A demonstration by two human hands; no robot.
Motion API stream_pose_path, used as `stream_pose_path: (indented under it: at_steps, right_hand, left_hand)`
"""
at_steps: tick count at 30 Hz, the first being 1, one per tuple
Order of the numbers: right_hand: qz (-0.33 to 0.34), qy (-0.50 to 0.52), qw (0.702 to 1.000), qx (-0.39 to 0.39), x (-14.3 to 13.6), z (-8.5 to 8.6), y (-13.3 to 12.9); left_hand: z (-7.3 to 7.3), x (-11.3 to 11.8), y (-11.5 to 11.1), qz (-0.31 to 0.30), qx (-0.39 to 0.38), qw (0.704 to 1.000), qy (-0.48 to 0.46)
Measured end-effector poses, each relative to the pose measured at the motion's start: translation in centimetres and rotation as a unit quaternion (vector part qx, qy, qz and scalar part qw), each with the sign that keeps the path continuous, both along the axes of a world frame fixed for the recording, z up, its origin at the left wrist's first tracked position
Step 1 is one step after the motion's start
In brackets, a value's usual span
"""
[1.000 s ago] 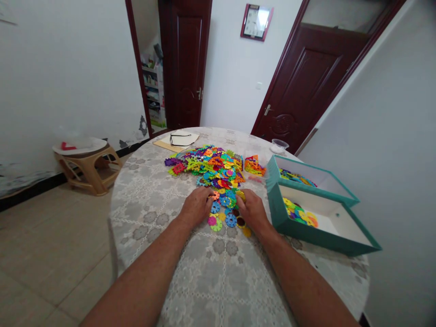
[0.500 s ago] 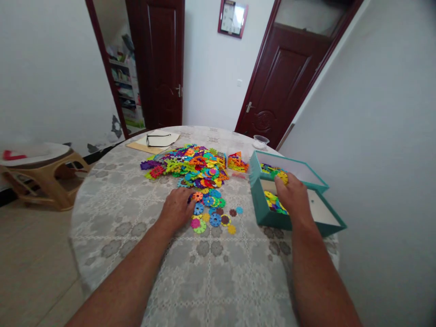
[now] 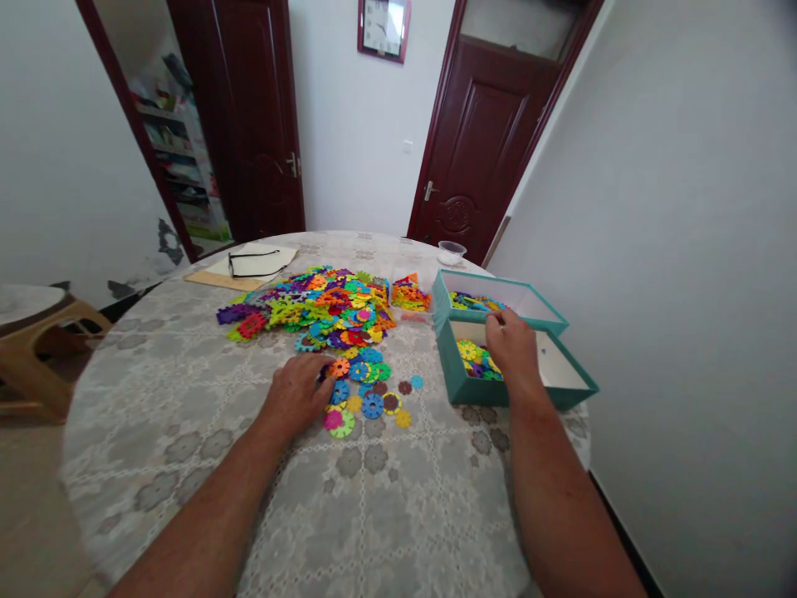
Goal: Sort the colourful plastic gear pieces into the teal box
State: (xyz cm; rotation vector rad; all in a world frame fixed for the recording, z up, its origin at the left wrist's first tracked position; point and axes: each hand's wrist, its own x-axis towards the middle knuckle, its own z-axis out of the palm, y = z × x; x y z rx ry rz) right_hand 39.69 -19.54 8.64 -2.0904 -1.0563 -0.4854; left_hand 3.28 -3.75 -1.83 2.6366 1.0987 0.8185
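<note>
My left hand [image 3: 297,390] rests on the tablecloth with curled fingers at the near edge of a spread of toothed plastic discs. A dark purple bit shows by its fingertips; what they grip is unclear. Beside them lie an orange disc [image 3: 339,368] and a blue disc [image 3: 372,405]. Behind is a big heap of colourful discs [image 3: 330,303]. My right hand [image 3: 511,339] is closed, over the inner edge between two green-rimmed box parts; its fingertips are hidden from me. The near box [image 3: 457,384] holds yellow, purple and green discs, and the far box [image 3: 554,317] holds more.
A clear container of orange and yellow pieces [image 3: 411,293] stands right of the heap. Glasses [image 3: 255,266] lie on papers at the far left. A clear bowl [image 3: 452,252] sits at the table's far edge. A wooden-coloured stool [image 3: 53,349] stands left of the table.
The view has swung right, shifting everything leftward. The yellow disc at my right hand's fingers no longer shows there, and yellow discs are visible in the near box. My left hand stays by the discs.
</note>
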Motion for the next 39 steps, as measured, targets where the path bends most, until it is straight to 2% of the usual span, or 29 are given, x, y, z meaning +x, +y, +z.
stream_pose_path:
  at_steps: [3,6,9,11,14,17,21,28,39]
  right_hand:
    - [0.085,-0.022,0.994,0.072,-2.5,0.6,0.3]
    - [0.215,-0.039,0.974,0.052,-6.7,0.3,1.0]
    - [0.345,-0.051,0.937,-0.031,-11.2,-1.8,1.8]
    - [0.383,-0.068,0.918,-0.078,-13.8,-4.1,2.3]
    - [0.353,-0.091,0.920,-0.144,-16.0,-7.4,3.1]
    - [0.318,-0.088,0.921,-0.205,-16.5,-9.1,3.8]
    - [0.328,-0.098,0.912,-0.225,-16.4,-9.1,4.3]
    - [0.371,-0.104,0.905,-0.178,-16.2,-9.4,4.4]
    - [0.437,-0.054,0.889,-0.128,-16.2,-9.6,4.5]
  left_hand:
    - [0.3,0.1,-0.3,-0.017,-0.006,1.000,-0.014]
    - [0.6,0.2,-0.7,-0.038,-0.018,0.999,-0.027]
    - [0.6,0.3,-0.9,-0.062,-0.031,0.996,-0.058]
    - [0.5,0.3,-1.0,-0.074,-0.037,0.993,-0.084]
    - [0.2,0.3,-1.1,-0.089,-0.046,0.989,-0.113]
    - [0.3,0.4,-1.3,-0.108,-0.059,0.984,-0.130]
    - [0.8,0.5,-1.7,-0.140,-0.073,0.980,-0.125]
    - [1.4,0.5,-2.1,-0.168,-0.111,0.971,-0.130]
    - [1.9,0.7,-2.4,-0.141,-0.256,0.927,-0.234]
